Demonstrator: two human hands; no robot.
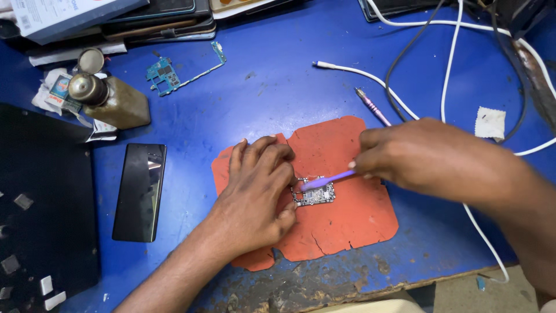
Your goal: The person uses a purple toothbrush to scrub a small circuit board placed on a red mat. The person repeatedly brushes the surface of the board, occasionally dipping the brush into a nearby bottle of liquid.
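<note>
Orange mat at frame centre carries a small circuit board; left hand pins its edge, right hand pinches a purple tool, its blurred tip seemingly touching the board.

**Lighting and picture quality: head view**

Light: bright, even, from overhead. Shadows: soft and short beneath both hands on the orange mat. Glare: a pale streak on the dark phone; a shine on the brass bottle cap. Blur: slight smear on the purple tool and the right hand. Distortion: wide-angle bending of the desk towards the corners. Colour: strongly saturated blue.
</note>
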